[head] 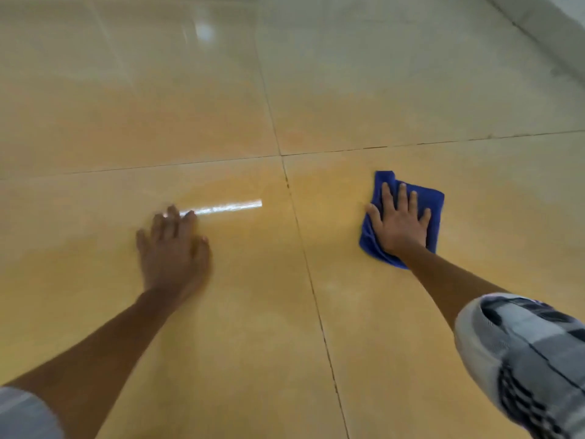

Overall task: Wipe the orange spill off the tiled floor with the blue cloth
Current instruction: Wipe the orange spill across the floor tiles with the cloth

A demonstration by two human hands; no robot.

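Note:
A folded blue cloth (432, 213) lies flat on the tiled floor (411, 83) right of the tile joint. My right hand (399, 221) presses down on it, palm flat and fingers spread, covering its middle. A thin orange film of spill (240, 267) tints the floor around both hands, fading to pale tile further away. My left hand (173, 248) rests flat on the wet floor to the left, fingers apart, holding nothing; it looks blurred.
Dark grout lines (286, 182) cross between my hands. A bright strip of reflected light (228, 207) lies just beyond my left fingers. A grey wall base (550, 36) runs along the far right. My patterned sleeve (531, 356) fills the lower right corner.

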